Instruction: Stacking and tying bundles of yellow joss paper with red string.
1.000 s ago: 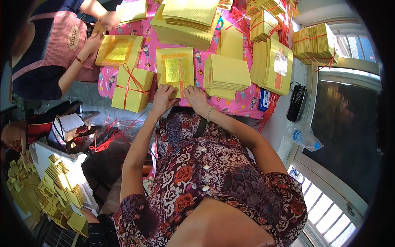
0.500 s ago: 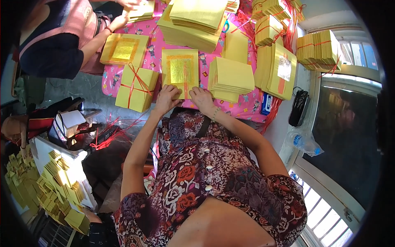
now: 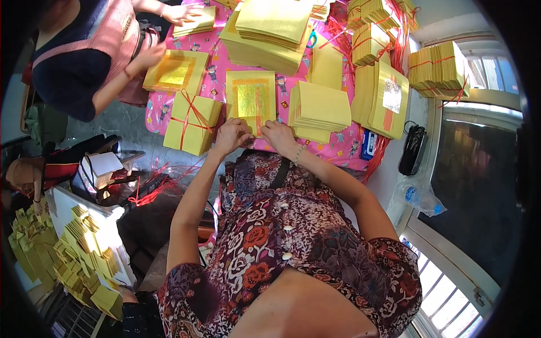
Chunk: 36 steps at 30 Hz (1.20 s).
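A sheet of yellow joss paper (image 3: 251, 100) with a gold foil square lies before me on the table; whether more sheets lie beneath it I cannot tell. My left hand (image 3: 233, 136) pinches its near left corner with curled fingers. At the near right corner, the fingers of my right hand (image 3: 279, 136) are closed on the same edge. To the left sits a yellow paper bundle (image 3: 192, 125) tied crosswise with red string. A fanned stack of plain yellow paper (image 3: 321, 107) is beside my right hand.
A pink patterned cloth (image 3: 221, 62) covers the table. Tall yellow paper stacks (image 3: 270, 25) stand at the back, and string-tied bundles (image 3: 439, 69) sit at the right. Across the left corner, a co-worker's hand (image 3: 147, 58) hovers by another foil-topped stack (image 3: 179, 70).
My fingers have curled in more at the paper's near edge, while the sheet stays in place. The co-worker's hands have moved apart, one coming nearer the foil-topped stack. The view has shifted slightly.
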Each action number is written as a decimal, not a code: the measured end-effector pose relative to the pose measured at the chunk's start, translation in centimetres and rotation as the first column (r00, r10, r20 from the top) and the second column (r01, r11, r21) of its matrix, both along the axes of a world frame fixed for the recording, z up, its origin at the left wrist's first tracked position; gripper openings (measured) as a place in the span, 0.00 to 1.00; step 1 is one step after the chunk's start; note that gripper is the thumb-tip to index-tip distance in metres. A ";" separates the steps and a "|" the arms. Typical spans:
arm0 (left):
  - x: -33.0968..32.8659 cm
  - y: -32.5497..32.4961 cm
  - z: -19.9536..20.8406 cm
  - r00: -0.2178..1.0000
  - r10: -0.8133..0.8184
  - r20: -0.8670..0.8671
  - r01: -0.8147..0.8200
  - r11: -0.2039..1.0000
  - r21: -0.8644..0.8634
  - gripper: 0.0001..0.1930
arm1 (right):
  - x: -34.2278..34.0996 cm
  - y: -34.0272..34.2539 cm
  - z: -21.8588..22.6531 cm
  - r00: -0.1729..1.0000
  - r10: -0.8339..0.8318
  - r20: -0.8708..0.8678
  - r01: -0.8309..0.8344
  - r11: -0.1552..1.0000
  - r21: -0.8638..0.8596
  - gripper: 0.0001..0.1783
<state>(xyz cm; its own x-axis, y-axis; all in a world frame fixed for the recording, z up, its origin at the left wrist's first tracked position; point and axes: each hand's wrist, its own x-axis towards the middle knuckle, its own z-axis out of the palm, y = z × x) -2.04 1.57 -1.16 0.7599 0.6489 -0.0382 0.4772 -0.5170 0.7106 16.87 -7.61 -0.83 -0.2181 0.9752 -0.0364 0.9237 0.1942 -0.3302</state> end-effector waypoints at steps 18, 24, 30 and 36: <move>0.6 1.2 -1.0 0.998 0.042 -0.036 -0.049 0.977 -0.209 0.07 | 0.6 0.2 -0.2 0.983 -0.035 -0.182 0.025 0.998 -0.056 0.10; 0.4 1.1 -1.3 0.999 0.035 -0.018 -0.037 0.988 -0.148 0.07 | 0.3 0.3 0.1 0.990 -0.005 -0.144 -0.002 0.999 -0.046 0.16; -0.1 0.5 -1.0 0.997 -0.077 0.017 0.077 0.997 0.008 0.12 | 0.1 0.7 -0.2 0.996 0.005 -0.085 -0.008 0.999 -0.036 0.15; 0.3 0.0 0.1 0.996 -0.067 -0.054 0.072 0.994 0.088 0.14 | 0.0 1.1 -0.7 0.998 -0.002 -0.063 -0.001 0.999 -0.047 0.13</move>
<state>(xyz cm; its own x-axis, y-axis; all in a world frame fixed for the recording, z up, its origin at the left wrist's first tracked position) -1.71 1.58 -1.01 0.8017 0.5973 -0.0226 0.4727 -0.6104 0.6356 16.84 -6.55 -1.56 -0.2214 0.9728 -0.0687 0.9008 0.1770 -0.3965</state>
